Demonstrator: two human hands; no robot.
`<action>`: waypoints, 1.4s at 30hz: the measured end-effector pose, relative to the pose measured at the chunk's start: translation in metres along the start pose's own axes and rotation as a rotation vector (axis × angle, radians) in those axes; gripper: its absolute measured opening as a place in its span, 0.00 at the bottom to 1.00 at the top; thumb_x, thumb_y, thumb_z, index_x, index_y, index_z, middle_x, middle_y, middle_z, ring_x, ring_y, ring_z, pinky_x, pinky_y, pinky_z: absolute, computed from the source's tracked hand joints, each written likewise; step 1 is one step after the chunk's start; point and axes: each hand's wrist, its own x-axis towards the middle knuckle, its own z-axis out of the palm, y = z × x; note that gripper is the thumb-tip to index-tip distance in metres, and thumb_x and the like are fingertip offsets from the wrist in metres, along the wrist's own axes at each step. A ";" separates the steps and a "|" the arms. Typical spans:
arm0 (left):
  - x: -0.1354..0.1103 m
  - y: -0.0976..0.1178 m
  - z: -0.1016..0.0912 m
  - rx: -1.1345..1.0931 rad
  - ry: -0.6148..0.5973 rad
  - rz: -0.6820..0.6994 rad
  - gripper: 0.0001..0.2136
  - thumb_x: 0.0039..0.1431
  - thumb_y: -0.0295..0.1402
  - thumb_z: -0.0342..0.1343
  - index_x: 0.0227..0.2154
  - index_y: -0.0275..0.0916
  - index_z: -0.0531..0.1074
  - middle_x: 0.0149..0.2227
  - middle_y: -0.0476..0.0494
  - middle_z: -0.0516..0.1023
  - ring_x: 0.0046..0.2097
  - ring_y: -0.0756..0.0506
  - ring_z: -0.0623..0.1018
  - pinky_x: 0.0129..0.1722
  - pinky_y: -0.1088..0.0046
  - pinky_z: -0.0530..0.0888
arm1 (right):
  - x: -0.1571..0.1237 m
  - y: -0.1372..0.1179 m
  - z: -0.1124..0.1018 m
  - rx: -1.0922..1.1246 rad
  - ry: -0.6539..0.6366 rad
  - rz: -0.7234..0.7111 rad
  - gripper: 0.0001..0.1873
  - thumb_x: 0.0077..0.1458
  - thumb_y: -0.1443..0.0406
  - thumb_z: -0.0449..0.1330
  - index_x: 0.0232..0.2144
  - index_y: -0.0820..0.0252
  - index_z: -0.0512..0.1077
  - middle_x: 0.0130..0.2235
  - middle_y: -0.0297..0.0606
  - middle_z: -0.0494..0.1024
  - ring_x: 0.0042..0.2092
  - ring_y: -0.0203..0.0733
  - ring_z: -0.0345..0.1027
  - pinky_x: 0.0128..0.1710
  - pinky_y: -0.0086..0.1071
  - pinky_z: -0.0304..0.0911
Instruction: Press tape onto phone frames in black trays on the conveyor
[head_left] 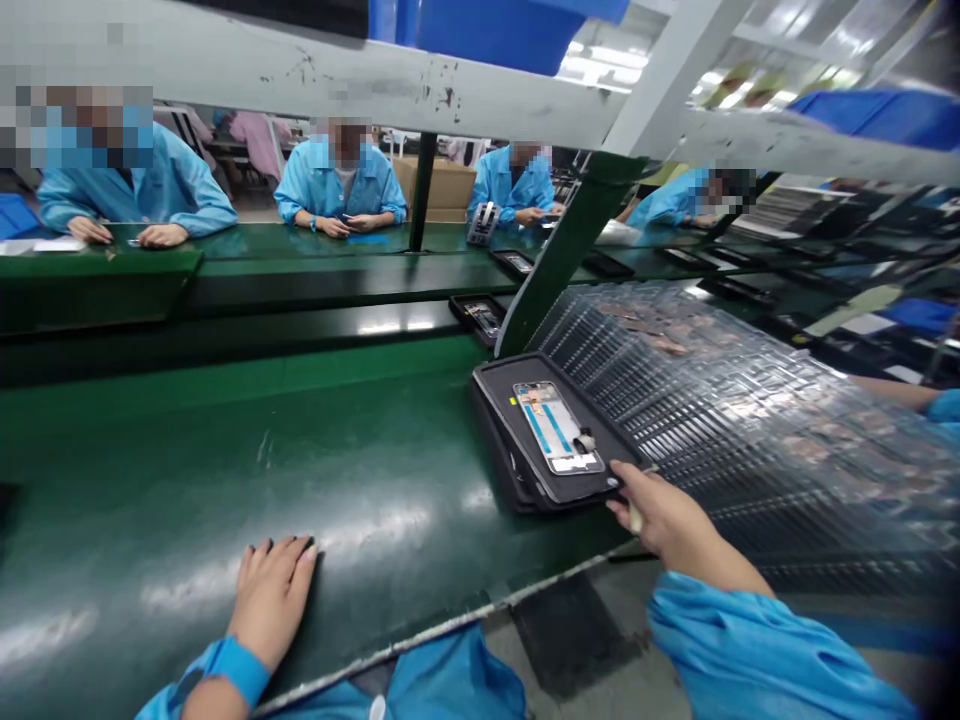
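Note:
My left hand (276,585) lies flat on the green tabletop (225,460), fingers stretched out and holding nothing. At the right, my right hand (660,510) pinches the near corner of a black tray (510,420), thumb on top and fingers below. In that tray rests a phone frame (559,428) with two blue strips, a white strip at its near end and a small dark round part on it. The tray sits slightly askew on another black tray (499,465). A small pale item shows by my right fingers; its kind is unclear.
Tall stacks of clear plastic trays (750,430) stand close on the right. A green post (562,250) rises behind the black trays. Another tray with a phone part (480,318) lies beyond. Several co-workers in blue (341,185) sit across the bench, under a white beam (300,75).

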 end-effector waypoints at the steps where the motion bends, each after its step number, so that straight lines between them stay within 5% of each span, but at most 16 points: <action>1: -0.001 0.000 -0.001 -0.016 0.001 -0.001 0.25 0.49 0.50 0.35 0.47 0.47 0.63 0.51 0.60 0.54 0.59 0.54 0.44 0.67 0.65 0.33 | -0.004 -0.003 0.001 0.054 -0.003 -0.009 0.10 0.49 0.65 0.56 0.32 0.62 0.58 0.26 0.31 0.63 0.20 0.28 0.59 0.17 0.21 0.56; 3: -0.003 0.004 -0.003 -0.048 0.003 -0.022 0.25 0.49 0.49 0.35 0.46 0.47 0.64 0.51 0.60 0.55 0.58 0.55 0.46 0.68 0.67 0.34 | -0.014 -0.009 0.002 0.170 -0.056 0.004 0.09 0.51 0.63 0.54 0.29 0.63 0.57 0.24 0.30 0.61 0.20 0.26 0.58 0.15 0.19 0.52; 9: -0.023 0.033 -0.003 -0.313 -0.169 -0.096 0.23 0.47 0.49 0.41 0.46 0.48 0.63 0.51 0.61 0.55 0.54 0.65 0.58 0.70 0.76 0.50 | -0.072 -0.003 0.025 0.455 -0.526 0.222 0.12 0.53 0.59 0.53 0.31 0.64 0.61 0.23 0.29 0.64 0.16 0.24 0.52 0.10 0.18 0.45; 14: -0.046 0.060 0.014 -0.682 -0.518 -0.081 0.48 0.28 0.62 0.48 0.56 0.47 0.48 0.53 0.50 0.53 0.48 0.66 0.66 0.58 0.85 0.67 | -0.139 0.061 0.073 0.438 -0.731 0.347 0.17 0.49 0.57 0.57 0.36 0.63 0.60 0.28 0.29 0.66 0.17 0.25 0.56 0.10 0.18 0.47; 16: -0.050 0.069 0.021 -0.918 -0.548 -0.073 0.52 0.28 0.63 0.48 0.58 0.45 0.40 0.54 0.45 0.52 0.45 0.67 0.68 0.50 0.88 0.70 | -0.161 0.096 0.089 0.327 -0.859 0.403 0.21 0.51 0.53 0.54 0.40 0.62 0.58 0.39 0.32 0.67 0.19 0.25 0.59 0.10 0.19 0.49; 19: -0.049 0.068 0.022 -1.131 -0.403 -0.111 0.44 0.39 0.59 0.43 0.58 0.41 0.40 0.53 0.41 0.53 0.43 0.67 0.68 0.49 0.88 0.71 | -0.182 0.135 0.097 0.015 -1.115 0.419 0.24 0.54 0.48 0.45 0.44 0.61 0.54 0.48 0.40 0.63 0.18 0.25 0.59 0.10 0.20 0.48; 21: -0.044 0.055 0.014 -1.137 -0.335 -0.176 0.40 0.42 0.53 0.44 0.58 0.42 0.40 0.51 0.43 0.57 0.42 0.69 0.68 0.50 0.89 0.70 | -0.188 0.144 0.092 -0.347 -1.336 0.301 0.22 0.56 0.52 0.44 0.45 0.62 0.57 0.45 0.43 0.66 0.18 0.24 0.59 0.12 0.17 0.48; 24: -0.033 0.024 -0.008 -0.978 -0.433 -0.242 0.39 0.42 0.48 0.48 0.58 0.45 0.40 0.46 0.46 0.62 0.38 0.69 0.68 0.48 0.88 0.70 | -0.188 0.137 0.080 -0.774 -1.581 0.048 0.21 0.52 0.59 0.49 0.46 0.64 0.65 0.35 0.40 0.71 0.22 0.22 0.58 0.16 0.13 0.50; 26: -0.024 0.004 -0.024 -0.834 -0.487 -0.247 0.38 0.43 0.50 0.45 0.58 0.43 0.42 0.44 0.45 0.63 0.38 0.68 0.68 0.46 0.87 0.70 | -0.183 0.127 0.075 -0.869 -1.600 -0.025 0.25 0.50 0.57 0.50 0.50 0.59 0.63 0.32 0.37 0.72 0.20 0.24 0.55 0.16 0.16 0.50; 28: -0.014 -0.008 -0.037 -0.636 -0.402 -0.232 0.37 0.45 0.54 0.41 0.58 0.42 0.46 0.44 0.45 0.63 0.40 0.67 0.67 0.47 0.87 0.70 | -0.176 0.120 0.074 -0.874 -1.544 -0.200 0.25 0.51 0.54 0.49 0.49 0.58 0.65 0.34 0.37 0.72 0.25 0.29 0.61 0.23 0.22 0.58; 31: -0.004 -0.015 -0.044 -0.199 -0.035 -0.215 0.31 0.47 0.52 0.39 0.55 0.46 0.52 0.50 0.51 0.57 0.51 0.63 0.63 0.59 0.79 0.63 | -0.160 0.116 0.076 -0.838 -1.265 -0.543 0.22 0.55 0.55 0.47 0.46 0.60 0.69 0.44 0.38 0.70 0.45 0.37 0.64 0.48 0.31 0.58; 33: -0.007 -0.012 -0.040 0.056 0.197 -0.185 0.27 0.49 0.48 0.38 0.53 0.47 0.56 0.51 0.54 0.55 0.53 0.61 0.59 0.63 0.74 0.57 | -0.148 0.115 0.079 -0.906 -1.047 -0.729 0.21 0.57 0.57 0.45 0.46 0.59 0.68 0.46 0.38 0.68 0.49 0.40 0.61 0.52 0.36 0.55; 35: -0.020 -0.005 -0.026 0.247 0.396 -0.004 0.23 0.52 0.46 0.36 0.47 0.45 0.63 0.48 0.56 0.59 0.50 0.64 0.57 0.61 0.80 0.54 | -0.137 0.113 0.082 -1.025 -0.884 -0.932 0.20 0.58 0.60 0.43 0.46 0.59 0.69 0.47 0.39 0.68 0.48 0.41 0.61 0.52 0.38 0.55; 37: -0.041 0.004 -0.004 0.403 0.589 0.340 0.17 0.52 0.42 0.39 0.39 0.45 0.69 0.42 0.60 0.63 0.46 0.68 0.56 0.58 0.88 0.51 | -0.131 0.108 0.086 -1.172 -0.781 -1.107 0.20 0.58 0.63 0.42 0.47 0.57 0.68 0.50 0.38 0.65 0.48 0.43 0.60 0.50 0.39 0.57; 39: -0.062 0.012 0.024 0.463 0.724 0.628 0.11 0.48 0.39 0.47 0.35 0.49 0.69 0.40 0.62 0.64 0.50 0.68 0.55 0.59 0.90 0.48 | -0.132 0.101 0.092 -1.325 -0.772 -1.258 0.20 0.58 0.64 0.42 0.49 0.52 0.66 0.54 0.35 0.60 0.46 0.45 0.61 0.45 0.39 0.61; 42: -0.081 0.018 0.060 0.373 0.772 0.767 0.12 0.42 0.39 0.53 0.34 0.54 0.68 0.41 0.61 0.63 0.53 0.65 0.56 0.60 0.87 0.49 | -0.144 0.089 0.102 -1.494 -0.878 -1.402 0.21 0.57 0.65 0.43 0.50 0.46 0.64 0.58 0.35 0.53 0.44 0.48 0.62 0.38 0.39 0.64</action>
